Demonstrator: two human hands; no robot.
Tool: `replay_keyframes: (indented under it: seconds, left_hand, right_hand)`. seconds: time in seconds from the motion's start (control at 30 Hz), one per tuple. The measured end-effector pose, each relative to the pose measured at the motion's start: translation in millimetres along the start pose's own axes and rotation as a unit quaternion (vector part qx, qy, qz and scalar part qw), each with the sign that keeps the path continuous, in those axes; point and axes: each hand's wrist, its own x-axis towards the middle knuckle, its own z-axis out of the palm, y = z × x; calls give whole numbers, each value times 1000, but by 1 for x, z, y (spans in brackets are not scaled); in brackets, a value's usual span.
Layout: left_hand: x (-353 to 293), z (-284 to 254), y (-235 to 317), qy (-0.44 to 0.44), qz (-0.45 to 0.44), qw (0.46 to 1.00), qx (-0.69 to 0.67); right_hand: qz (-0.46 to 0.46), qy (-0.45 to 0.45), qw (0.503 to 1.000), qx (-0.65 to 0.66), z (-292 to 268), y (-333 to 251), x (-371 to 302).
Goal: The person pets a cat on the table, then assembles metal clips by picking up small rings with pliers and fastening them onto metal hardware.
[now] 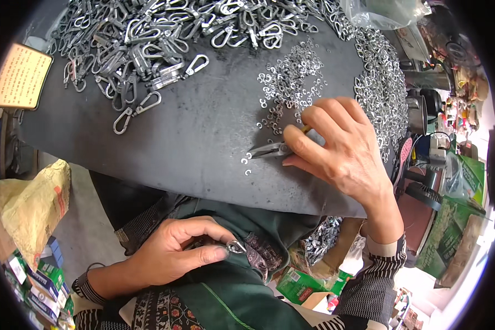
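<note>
My right hand [344, 148] is closed round a pair of pliers [268, 150] above the dark table [187, 132]. The narrow jaws point left and touch, or nearly touch, a small C-shaped metal ring [248, 155]. Two more such rings lie just beside the tips. Lower down, over my lap, my left hand [176, 250] pinches a small silver metal piece [236, 247] between thumb and fingers; it looks like the end of a snap hook, mostly hidden by the hand. A loose heap of C-shaped rings [294, 74] lies beyond the pliers.
A big heap of silver snap hooks [159, 33] covers the table's far left. Along its right edge lie many small metal pieces [380, 82]. A yellow printed card [23, 77] sits at the left, a clear plastic bag [382, 14] at the far right, and a yellow sack [33, 209] below left.
</note>
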Motion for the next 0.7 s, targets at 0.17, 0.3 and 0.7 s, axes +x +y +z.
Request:
replay_keyframes:
  seconds: [0.17, 0.3, 0.7]
  left_hand:
    - [1, 4, 6, 30, 5, 999, -23]
    - [2, 7, 12, 77, 0, 994, -78]
    - [18, 28, 11, 77, 20, 993, -92]
  right_hand:
    - [-14, 11, 1000, -7, 0, 2, 2]
    - [-22, 24, 999, 6, -8, 0, -1]
    - [-19, 66, 991, 119, -33, -30, -23]
